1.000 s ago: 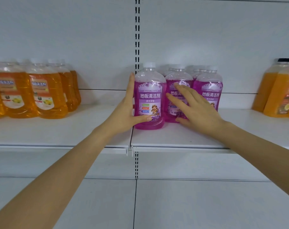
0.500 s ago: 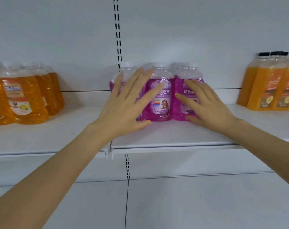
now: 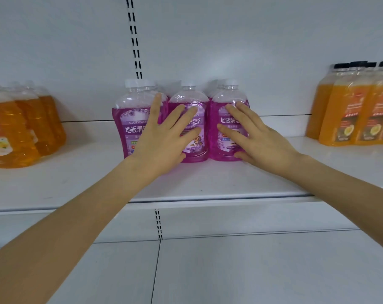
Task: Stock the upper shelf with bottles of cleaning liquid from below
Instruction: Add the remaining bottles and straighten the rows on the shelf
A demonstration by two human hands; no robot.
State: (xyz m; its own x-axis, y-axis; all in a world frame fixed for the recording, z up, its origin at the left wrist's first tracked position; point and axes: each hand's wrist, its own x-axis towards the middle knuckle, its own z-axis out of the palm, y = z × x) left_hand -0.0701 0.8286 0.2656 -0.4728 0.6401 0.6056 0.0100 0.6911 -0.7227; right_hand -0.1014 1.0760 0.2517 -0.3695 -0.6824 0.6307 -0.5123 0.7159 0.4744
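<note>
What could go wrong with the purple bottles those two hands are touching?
The left hand and right hand lie flat on the purple clear plastic bottles, gripping none. A hard shove up high might tip one backward. The leftmost purple bottle is only partly under the left hand, so it might twist or end up out of line on the white shelf.

Cleaning-liquid bottles (image 3: 196, 153): magenta liquid, clear shoulders, white caps (image 3: 132, 82), lilac labels (image 3: 131, 128) with white lettering and a floral print. Left bottles (image 3: 15, 137): amber-orange liquid, pale labels showing yellow fruit. Right bottles (image 3: 348, 110): opaque orange, black caps (image 3: 359, 63), orange labels with a dark band. Shelf (image 3: 208, 183): white. Back panel (image 3: 230, 40): white, with paired black slots (image 3: 134, 40).
</note>
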